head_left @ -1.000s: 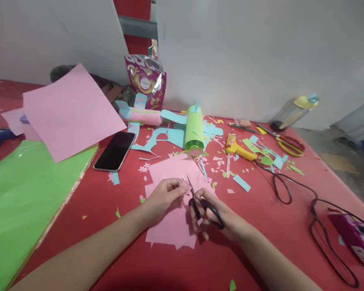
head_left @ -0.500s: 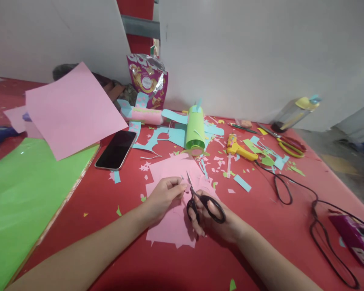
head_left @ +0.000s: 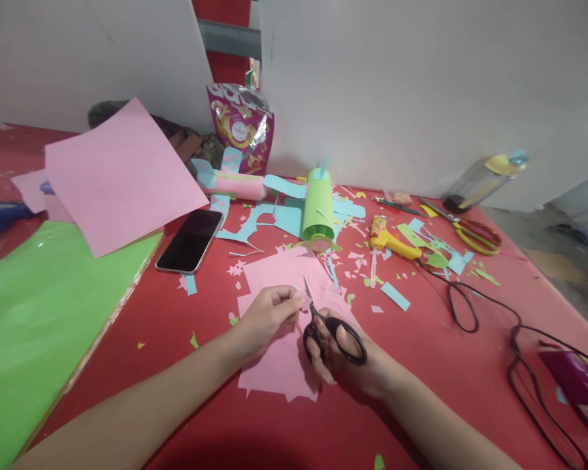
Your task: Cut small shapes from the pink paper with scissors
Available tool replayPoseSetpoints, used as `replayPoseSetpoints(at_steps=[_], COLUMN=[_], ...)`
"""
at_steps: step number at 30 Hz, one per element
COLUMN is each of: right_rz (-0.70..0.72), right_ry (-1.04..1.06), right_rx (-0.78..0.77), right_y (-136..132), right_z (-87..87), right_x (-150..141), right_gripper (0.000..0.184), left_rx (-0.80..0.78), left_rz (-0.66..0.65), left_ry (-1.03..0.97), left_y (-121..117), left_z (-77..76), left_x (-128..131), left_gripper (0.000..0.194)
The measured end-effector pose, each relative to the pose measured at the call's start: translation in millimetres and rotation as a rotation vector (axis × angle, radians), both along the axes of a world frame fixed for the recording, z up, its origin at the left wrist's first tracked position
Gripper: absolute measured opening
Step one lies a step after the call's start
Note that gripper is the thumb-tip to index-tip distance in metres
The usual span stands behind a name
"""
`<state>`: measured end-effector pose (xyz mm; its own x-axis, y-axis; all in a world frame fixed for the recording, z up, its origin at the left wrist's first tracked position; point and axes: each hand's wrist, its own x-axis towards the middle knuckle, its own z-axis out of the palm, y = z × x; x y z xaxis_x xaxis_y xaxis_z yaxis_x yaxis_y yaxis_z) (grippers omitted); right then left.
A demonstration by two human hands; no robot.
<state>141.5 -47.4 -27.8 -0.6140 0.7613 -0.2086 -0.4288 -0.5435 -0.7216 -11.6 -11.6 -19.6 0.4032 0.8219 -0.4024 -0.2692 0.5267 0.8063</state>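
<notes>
Between thumb and fingers, my left hand point(head_left: 273, 318) pinches a small piece of pink paper point(head_left: 306, 303), partly covered by the fingertips. My right hand point(head_left: 350, 359) has its fingers through the handles of black-handled scissors point(head_left: 334, 333). The blades point up and away, right beside the pinched piece. Under both hands lie pink paper sheets point(head_left: 269, 372) with jagged cut edges. Just beyond them is a light green paper tube point(head_left: 318, 205) with blue paper parts. A pink paper tube point(head_left: 240, 187) with blue paper pieces lies to its left.
A phone point(head_left: 190, 241), a large pink sheet point(head_left: 122, 183) and a green sheet pack point(head_left: 53, 326) occupy the left. Rightward are a yellow glue gun point(head_left: 394, 245) with its cord, another pair of scissors point(head_left: 475, 235), a bottle point(head_left: 485, 179) and a purple power strip point(head_left: 575, 388). Paper scraps litter the red table.
The view has shifted slightly, moving the surroundings a little in the picture. Both hands keep their holds, and the scissor blades look closer together than before.
</notes>
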Motion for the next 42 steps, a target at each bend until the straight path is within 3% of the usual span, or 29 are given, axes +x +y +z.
replayPoseSetpoints(at_steps=[14,22,32,42], right_rz=[-0.101,-0.09,-0.07,-0.062], right_ry=[-0.076,-0.056,-0.08,-0.108], right_rx=[0.066,0.035,0.045,0.077], right_y=[-6,-6,-8,-10], right_z=[3.3,8.1,1.1,3.3], right_x=[-12,-11,-10,-14], right_gripper=[0.032,0.033,0.033,0.033], left_rx=[-0.014,-0.009,0.01,0.13], left_rz=[0.056,0.039,0.039,0.07], left_ry=[0.059,0.085,0.082,0.172], left_y=[-7,-7,-8,-11], left_z=[3.0,6.3,5.3,2.2], left_x=[6,5,6,8], left_gripper=[0.029,0.028,0.028,0.032])
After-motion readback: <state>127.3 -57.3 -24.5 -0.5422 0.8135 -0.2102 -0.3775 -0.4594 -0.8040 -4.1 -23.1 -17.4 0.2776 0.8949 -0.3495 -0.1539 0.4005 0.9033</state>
